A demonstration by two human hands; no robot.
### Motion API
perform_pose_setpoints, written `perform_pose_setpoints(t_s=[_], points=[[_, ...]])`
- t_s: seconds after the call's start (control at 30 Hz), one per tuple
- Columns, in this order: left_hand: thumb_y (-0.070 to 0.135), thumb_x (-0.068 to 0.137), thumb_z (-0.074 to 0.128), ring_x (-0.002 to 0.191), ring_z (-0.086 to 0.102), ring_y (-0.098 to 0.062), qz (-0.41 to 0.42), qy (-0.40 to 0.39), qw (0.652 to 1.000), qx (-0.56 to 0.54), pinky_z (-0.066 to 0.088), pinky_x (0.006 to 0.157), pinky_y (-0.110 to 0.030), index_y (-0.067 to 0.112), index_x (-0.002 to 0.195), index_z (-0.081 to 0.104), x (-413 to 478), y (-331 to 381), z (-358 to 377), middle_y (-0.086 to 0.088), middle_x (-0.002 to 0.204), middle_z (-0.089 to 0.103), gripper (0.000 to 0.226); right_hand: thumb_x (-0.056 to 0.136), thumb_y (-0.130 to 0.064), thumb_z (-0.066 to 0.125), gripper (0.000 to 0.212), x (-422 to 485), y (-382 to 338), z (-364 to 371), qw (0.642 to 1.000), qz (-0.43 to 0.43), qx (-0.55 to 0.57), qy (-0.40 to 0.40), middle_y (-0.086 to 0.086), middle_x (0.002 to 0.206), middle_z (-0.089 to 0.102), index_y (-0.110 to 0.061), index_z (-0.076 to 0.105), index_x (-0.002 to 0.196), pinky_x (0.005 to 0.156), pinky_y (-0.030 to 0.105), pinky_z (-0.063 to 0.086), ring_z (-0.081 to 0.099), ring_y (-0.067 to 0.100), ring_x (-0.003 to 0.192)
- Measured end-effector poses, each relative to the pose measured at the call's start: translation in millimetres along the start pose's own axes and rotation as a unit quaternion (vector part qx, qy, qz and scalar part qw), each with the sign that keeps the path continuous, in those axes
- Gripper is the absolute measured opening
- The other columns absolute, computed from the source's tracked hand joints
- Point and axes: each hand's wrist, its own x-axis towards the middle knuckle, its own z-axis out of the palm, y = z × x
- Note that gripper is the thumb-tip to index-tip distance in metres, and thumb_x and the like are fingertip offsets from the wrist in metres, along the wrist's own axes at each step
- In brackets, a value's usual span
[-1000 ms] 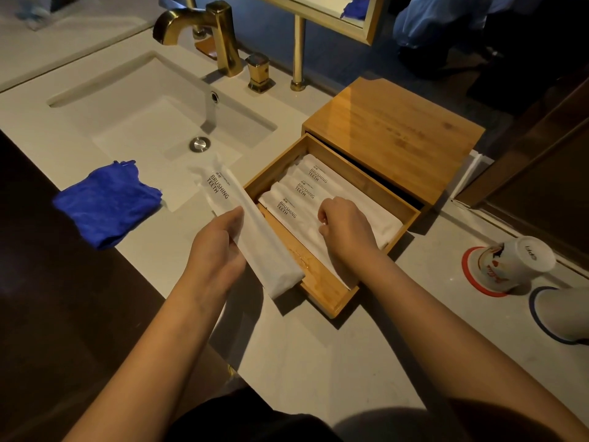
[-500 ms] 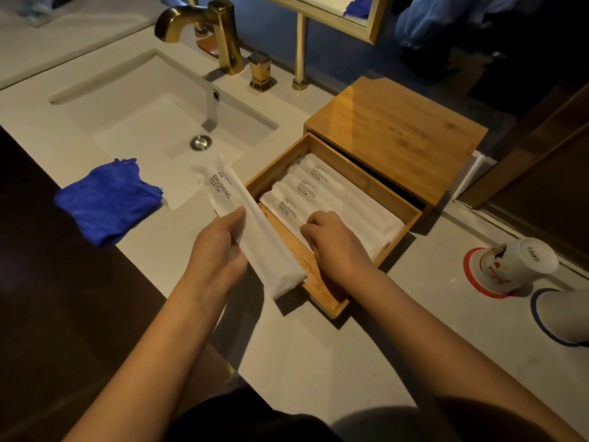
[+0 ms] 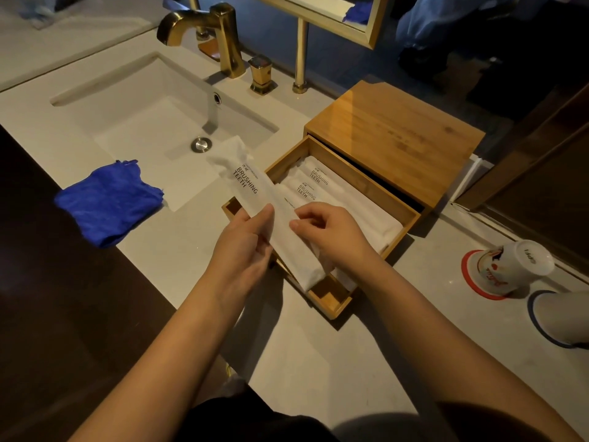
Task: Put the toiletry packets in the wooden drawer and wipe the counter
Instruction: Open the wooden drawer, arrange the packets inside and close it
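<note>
A long white packet (image 3: pixel 255 193) marked BRUSHING TEETH lies slanted over the near-left edge of the open wooden drawer (image 3: pixel 404 215). My left hand (image 3: pixel 245 244) grips its middle from the left. My right hand (image 3: pixel 331 234) pinches the same packet from the right, above the drawer. Several white packets (image 3: pixel 322 183) lie side by side inside the drawer, partly hidden by my hands. The drawer sticks out of a wooden box (image 3: pixel 398 132) on the pale counter (image 3: pixel 287 355).
A crumpled blue cloth (image 3: pixel 108 202) lies on the counter's front edge, left of my hands. Behind it is the sink (image 3: pixel 153 113) with a gold tap (image 3: pixel 204 27). Two upturned cups (image 3: pixel 506 269) stand at the right. A mirror stand rises behind the box.
My left hand has carried the packet rightwards over the drawer's edge. My right hand has left the packets in the drawer and taken hold of the held one.
</note>
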Motion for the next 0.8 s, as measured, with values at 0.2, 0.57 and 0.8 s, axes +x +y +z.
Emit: perform_pose_setpoints(t_s=[0.2, 0.57, 0.8], points=[[0.018, 0.093, 0.052, 0.109, 0.063, -0.014, 0.217, 0.051, 0.930, 0.293, 0.055, 0.087, -0.029, 0.018, 0.128, 0.054, 13.0, 0.7, -18.2, -0.003, 0.124, 0.061, 0.035, 0.087, -0.013, 0.062, 0.016, 2.6, 0.7, -20.6, 0.999, 0.018, 0.009, 0.037, -0.008, 0.086, 0.063, -0.012, 0.069, 0.101, 0.065, 0.011, 0.049, 0.059, 0.003, 0.081], [0.021, 0.098, 0.038, 0.137, 0.036, -0.025, 0.211, 0.123, 0.880, 0.407, 0.034, 0.112, -0.045, 0.018, 0.144, 0.031, 56.4, -3.1, -42.7, -0.008, 0.150, 0.036, 0.047, 0.089, -0.014, 0.059, 0.023, 5.2, 14.6, -31.5, 0.983, 0.083, -0.163, 0.016, 0.006, 0.113, 0.065, -0.008, 0.065, 0.111, 0.081, 0.024, 0.045, 0.056, 0.011, 0.096], [0.021, 0.098, 0.033, 0.121, 0.050, -0.024, 0.182, 0.108, 0.896, 0.390, 0.043, 0.104, -0.044, 0.019, 0.134, 0.047, 65.9, 1.6, -51.4, -0.007, 0.133, 0.051, 0.038, 0.091, -0.014, 0.056, 0.021, 0.1, 12.7, -28.1, 0.978, 0.063, -0.190, 0.056, 0.006, 0.112, 0.066, -0.008, 0.066, 0.110, 0.078, 0.021, 0.042, 0.052, 0.008, 0.089]])
